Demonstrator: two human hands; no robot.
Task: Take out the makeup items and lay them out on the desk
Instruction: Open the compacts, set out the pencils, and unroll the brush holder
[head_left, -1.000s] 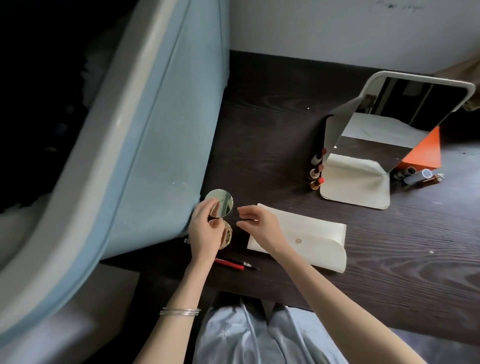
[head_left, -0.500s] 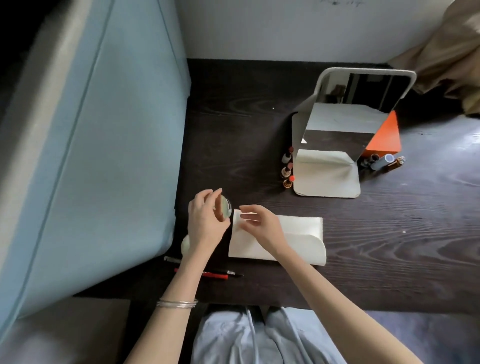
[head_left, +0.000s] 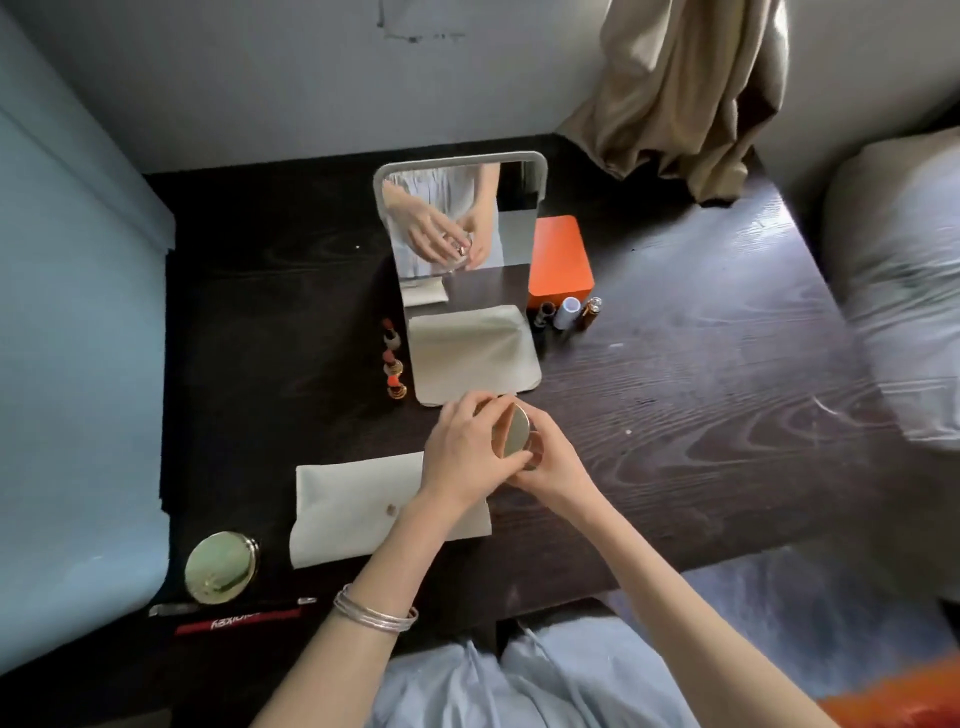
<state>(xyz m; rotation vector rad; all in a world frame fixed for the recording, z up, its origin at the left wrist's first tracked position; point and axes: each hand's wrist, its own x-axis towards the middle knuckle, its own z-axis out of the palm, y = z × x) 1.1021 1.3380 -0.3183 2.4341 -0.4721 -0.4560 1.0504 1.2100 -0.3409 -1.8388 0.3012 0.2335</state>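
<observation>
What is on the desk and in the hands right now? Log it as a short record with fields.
held item: round gold compact, tilted on edge, above the desk
left hand: grips the compact from the left
right hand: holds the compact from below and right
pouch: flat, under the left wrist
second compact: lying near the front-left corner
pencils: in front of the second compact
mirror: upright at the back, reflecting both hands
lipsticks: standing in a row left of the mirror base
orange box: right of the mirror
</observation>
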